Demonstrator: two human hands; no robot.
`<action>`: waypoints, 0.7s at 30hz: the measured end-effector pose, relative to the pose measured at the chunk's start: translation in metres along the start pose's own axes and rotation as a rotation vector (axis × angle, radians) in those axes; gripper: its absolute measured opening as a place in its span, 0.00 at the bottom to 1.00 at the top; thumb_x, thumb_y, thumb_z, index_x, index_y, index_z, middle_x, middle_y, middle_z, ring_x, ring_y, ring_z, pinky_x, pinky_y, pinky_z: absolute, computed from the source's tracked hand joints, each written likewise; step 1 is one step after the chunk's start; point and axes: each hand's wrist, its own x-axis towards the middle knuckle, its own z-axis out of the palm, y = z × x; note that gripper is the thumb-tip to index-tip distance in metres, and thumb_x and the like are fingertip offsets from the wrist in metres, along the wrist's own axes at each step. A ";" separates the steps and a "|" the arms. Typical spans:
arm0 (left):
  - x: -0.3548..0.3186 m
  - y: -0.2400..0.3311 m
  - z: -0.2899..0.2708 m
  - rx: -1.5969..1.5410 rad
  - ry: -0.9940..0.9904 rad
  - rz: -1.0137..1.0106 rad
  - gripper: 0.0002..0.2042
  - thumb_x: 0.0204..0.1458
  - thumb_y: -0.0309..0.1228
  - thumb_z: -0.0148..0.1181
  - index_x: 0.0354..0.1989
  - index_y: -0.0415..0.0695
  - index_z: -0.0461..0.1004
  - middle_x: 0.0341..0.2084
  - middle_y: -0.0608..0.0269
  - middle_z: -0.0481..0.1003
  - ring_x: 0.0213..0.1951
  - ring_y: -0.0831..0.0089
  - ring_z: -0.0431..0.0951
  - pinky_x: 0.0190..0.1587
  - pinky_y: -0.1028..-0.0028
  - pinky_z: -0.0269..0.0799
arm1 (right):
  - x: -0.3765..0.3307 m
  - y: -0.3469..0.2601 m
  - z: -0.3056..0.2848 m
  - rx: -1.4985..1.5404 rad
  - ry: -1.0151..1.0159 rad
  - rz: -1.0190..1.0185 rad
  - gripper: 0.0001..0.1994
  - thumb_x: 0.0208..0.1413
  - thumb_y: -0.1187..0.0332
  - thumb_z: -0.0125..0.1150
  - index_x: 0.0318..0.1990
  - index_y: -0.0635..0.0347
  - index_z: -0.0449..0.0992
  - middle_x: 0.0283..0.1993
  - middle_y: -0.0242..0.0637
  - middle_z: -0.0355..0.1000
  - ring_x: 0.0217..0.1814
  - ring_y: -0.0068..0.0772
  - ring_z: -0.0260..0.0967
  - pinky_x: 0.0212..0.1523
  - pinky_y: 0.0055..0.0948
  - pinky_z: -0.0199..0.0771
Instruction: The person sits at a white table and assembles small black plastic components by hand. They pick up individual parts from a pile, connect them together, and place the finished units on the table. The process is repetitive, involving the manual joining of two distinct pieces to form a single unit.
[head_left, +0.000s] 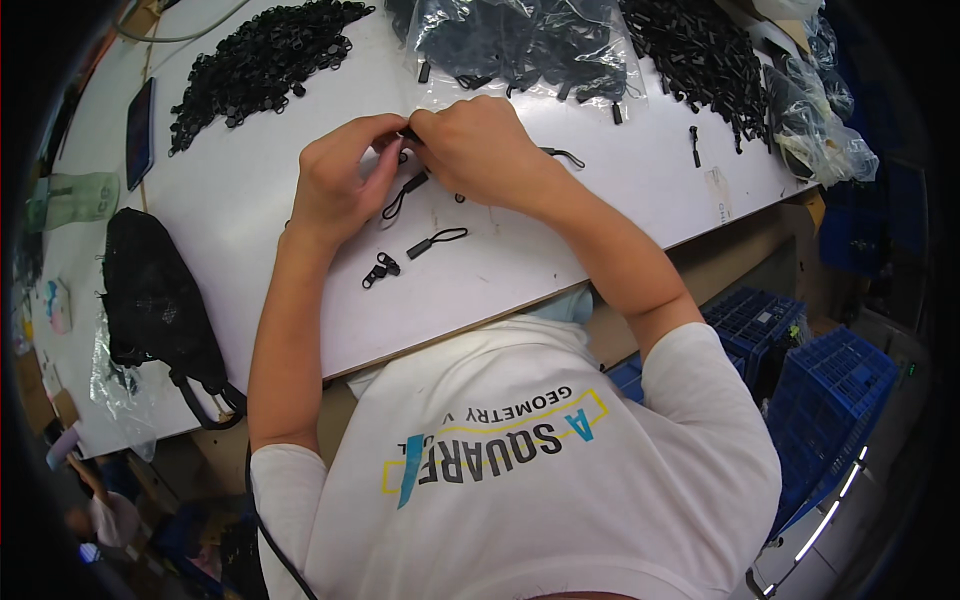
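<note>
While the two hands meet above the middle of the white table (240,210), the left hand (340,180) and the right hand (480,150) press their fingertips together and pinch a small black part (408,133) between them; most of that part is hidden by the fingers, so its shape cannot be told. A black cord pull (402,192) hangs from under the left fingers and lies on the surface just below the hands. A second cord pull with a thin loop (436,241) lies a little nearer the table's front edge, and a small black clip (380,270) rests just beside it toward the left.

At the far edge, a clear plastic bag (520,45) holds a heap of black pieces, with a few spilled at its mouth. A loose pile of black parts (255,65) spreads toward the far left corner, and another loose pile (705,60) lies toward the far right corner. Beside that pile, at the right edge, a crumpled clear bag (815,125) holds pale contents that are too blurred to tell.

Near the left edge a dark phone (140,130) lies flat, and a black mesh bag (150,290) sits at the front left corner, its strap hanging over the edge. Blue plastic crates (830,390) stand on the floor to the right of the table.
</note>
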 end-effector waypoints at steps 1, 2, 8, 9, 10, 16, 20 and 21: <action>0.000 0.000 0.000 -0.017 -0.001 -0.028 0.12 0.42 0.16 0.58 0.38 0.37 0.74 0.29 0.57 0.78 0.30 0.66 0.80 0.35 0.75 0.75 | 0.001 0.000 0.001 -0.006 0.010 -0.004 0.07 0.48 0.67 0.56 0.31 0.61 0.73 0.23 0.42 0.74 0.25 0.44 0.73 0.26 0.38 0.71; 0.001 0.001 0.000 -0.034 -0.001 -0.056 0.12 0.42 0.16 0.58 0.38 0.37 0.74 0.29 0.57 0.78 0.31 0.66 0.81 0.35 0.75 0.75 | 0.001 -0.001 0.002 0.000 0.023 0.005 0.07 0.48 0.66 0.56 0.30 0.61 0.73 0.23 0.42 0.74 0.25 0.44 0.73 0.25 0.38 0.71; 0.000 0.002 -0.003 -0.072 -0.001 -0.068 0.11 0.45 0.18 0.58 0.39 0.37 0.74 0.29 0.56 0.78 0.31 0.67 0.81 0.35 0.76 0.75 | 0.000 -0.002 0.009 0.006 0.140 -0.018 0.09 0.49 0.64 0.56 0.29 0.61 0.73 0.19 0.40 0.72 0.21 0.41 0.73 0.22 0.35 0.70; 0.000 0.003 -0.002 -0.071 0.018 -0.067 0.10 0.45 0.18 0.58 0.38 0.37 0.75 0.29 0.56 0.78 0.30 0.68 0.81 0.34 0.76 0.75 | -0.001 -0.002 0.009 0.007 0.160 -0.022 0.09 0.49 0.63 0.56 0.29 0.61 0.73 0.19 0.40 0.72 0.20 0.41 0.72 0.21 0.35 0.70; 0.000 0.003 0.000 -0.068 0.035 -0.067 0.09 0.46 0.18 0.57 0.37 0.37 0.75 0.29 0.56 0.78 0.30 0.68 0.80 0.34 0.76 0.75 | 0.000 -0.002 0.010 0.011 0.181 -0.026 0.10 0.50 0.63 0.56 0.29 0.61 0.73 0.18 0.39 0.72 0.20 0.41 0.72 0.21 0.35 0.70; -0.001 0.001 -0.001 0.020 0.044 -0.110 0.06 0.49 0.16 0.54 0.36 0.34 0.74 0.27 0.59 0.78 0.28 0.74 0.79 0.32 0.78 0.74 | -0.002 -0.003 0.008 0.019 0.156 -0.034 0.10 0.50 0.63 0.56 0.27 0.60 0.72 0.17 0.39 0.71 0.19 0.40 0.71 0.20 0.35 0.69; 0.002 0.003 -0.006 -0.108 0.077 -0.276 0.03 0.50 0.19 0.55 0.32 0.36 0.72 0.25 0.64 0.72 0.28 0.78 0.73 0.34 0.80 0.69 | -0.002 -0.001 0.005 0.052 0.172 -0.021 0.09 0.50 0.63 0.56 0.27 0.59 0.72 0.16 0.39 0.70 0.19 0.41 0.71 0.20 0.36 0.69; 0.002 0.002 -0.005 -0.390 0.050 -0.313 0.02 0.50 0.19 0.56 0.32 0.36 0.72 0.26 0.64 0.71 0.29 0.78 0.72 0.35 0.80 0.68 | -0.002 -0.001 0.004 0.069 0.176 -0.025 0.09 0.49 0.63 0.56 0.27 0.58 0.72 0.16 0.39 0.70 0.19 0.41 0.71 0.20 0.37 0.68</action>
